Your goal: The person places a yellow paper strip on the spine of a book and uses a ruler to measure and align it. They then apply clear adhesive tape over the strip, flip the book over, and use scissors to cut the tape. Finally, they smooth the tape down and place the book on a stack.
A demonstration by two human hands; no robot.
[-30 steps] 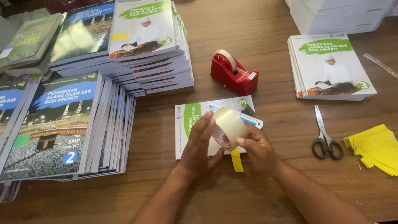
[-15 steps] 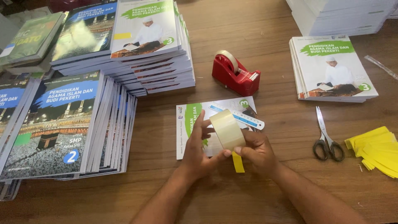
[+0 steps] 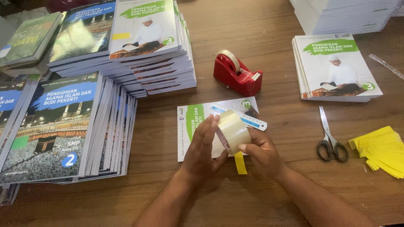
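That roll of clear packing tape sits over the green-and-white book on the worktop, right hand pinching its rim, left hand spread flat against its face. Looks light, stiff, slick; grip by the edges.

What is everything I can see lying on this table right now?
tape roll: one, clear, held over the flat book
flat book: one, white and green, table centre
ruler: one, pale blue, on that book
yellow strip: one, below the roll
tape dispenser: one, red, behind the book
scissors: one, black-handled, right
yellow paper slips: a pile, far right
book stacks: several, left and right
left hand: against the roll
right hand: gripping the roll
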